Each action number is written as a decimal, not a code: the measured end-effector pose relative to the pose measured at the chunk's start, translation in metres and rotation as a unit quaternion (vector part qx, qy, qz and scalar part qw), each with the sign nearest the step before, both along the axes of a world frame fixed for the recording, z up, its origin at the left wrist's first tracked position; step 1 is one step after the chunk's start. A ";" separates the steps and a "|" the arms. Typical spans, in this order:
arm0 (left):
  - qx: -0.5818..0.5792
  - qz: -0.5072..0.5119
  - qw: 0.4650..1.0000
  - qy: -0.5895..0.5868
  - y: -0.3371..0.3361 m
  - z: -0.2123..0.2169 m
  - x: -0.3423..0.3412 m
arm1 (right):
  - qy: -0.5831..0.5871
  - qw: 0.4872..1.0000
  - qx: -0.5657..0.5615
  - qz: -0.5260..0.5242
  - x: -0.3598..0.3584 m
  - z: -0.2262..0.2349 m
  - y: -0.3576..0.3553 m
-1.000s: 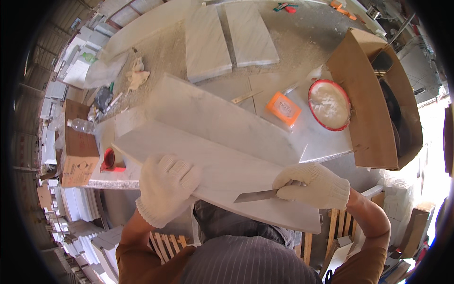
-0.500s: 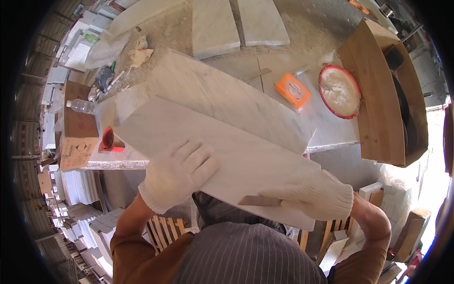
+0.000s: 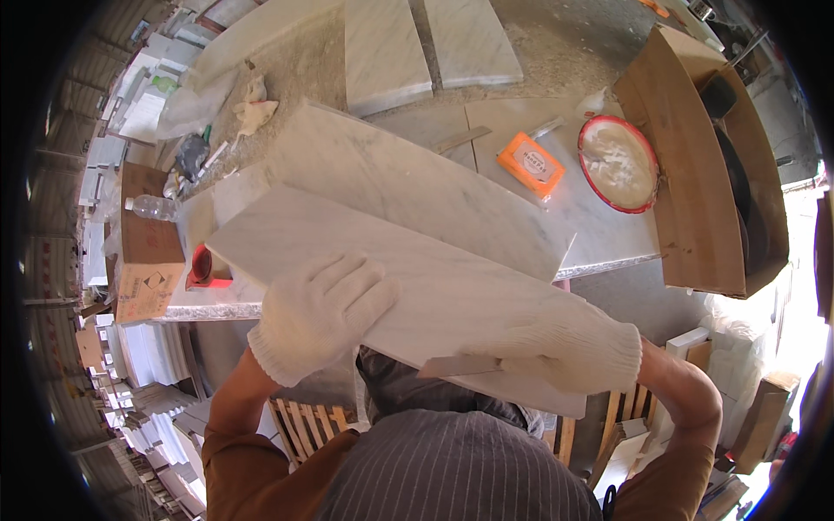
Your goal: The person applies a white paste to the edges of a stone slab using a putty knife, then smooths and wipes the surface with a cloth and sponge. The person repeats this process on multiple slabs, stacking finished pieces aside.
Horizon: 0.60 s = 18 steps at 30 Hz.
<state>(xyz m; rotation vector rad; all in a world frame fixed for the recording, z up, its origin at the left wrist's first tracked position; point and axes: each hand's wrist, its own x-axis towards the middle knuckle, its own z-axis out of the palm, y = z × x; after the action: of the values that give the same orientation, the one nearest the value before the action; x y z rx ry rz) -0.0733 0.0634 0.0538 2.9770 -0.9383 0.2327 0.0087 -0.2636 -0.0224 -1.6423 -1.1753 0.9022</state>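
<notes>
A long pale marble slab [image 3: 417, 260] slants across the front of the worktable, its near right end out beyond the table edge above my lap. My left hand [image 3: 323, 317], in a white knitted glove, lies on the slab's near edge with its fingers stretched over the top face; its thumb is hidden. My right hand [image 3: 573, 347], gloved alike, is closed around a putty knife [image 3: 460, 366]. Only the knife's flat grey blade shows, pointing left along the slab's near edge; the handle is hidden in the glove. Another marble slab [image 3: 417, 178] lies just behind, partly covered.
At the right, a red-rimmed bowl [image 3: 618, 165] of whitish paste stands beside an orange packet [image 3: 531, 165] and a tall cardboard box [image 3: 695, 174]. On the left are a red cup [image 3: 201, 260], a plastic bottle [image 3: 151, 207] and a carton [image 3: 149, 256]. Two slabs [image 3: 387, 56] lie at the back.
My right hand has moved a little left along the slab with the putty knife, and the blade shows more of its flat face. My left hand stays on the slab. The whole view has shifted slightly.
</notes>
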 end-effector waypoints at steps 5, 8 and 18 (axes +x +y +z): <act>0.003 -0.002 1.000 0.014 -0.003 0.008 0.006 | 0.052 0.999 -0.008 0.011 0.002 0.009 -0.015; 0.002 0.001 1.000 0.014 -0.004 0.009 0.007 | 0.138 0.990 -0.029 0.001 0.005 0.011 -0.023; 0.033 -0.023 0.999 0.034 0.012 0.024 0.037 | -0.024 0.998 -0.041 -0.031 0.065 0.078 -0.015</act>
<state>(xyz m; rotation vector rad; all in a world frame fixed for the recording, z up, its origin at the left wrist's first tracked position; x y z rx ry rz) -0.0361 0.0758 0.0778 2.9969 -1.0269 0.0992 0.0738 -0.2791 0.0552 -1.7653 -1.1252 0.8869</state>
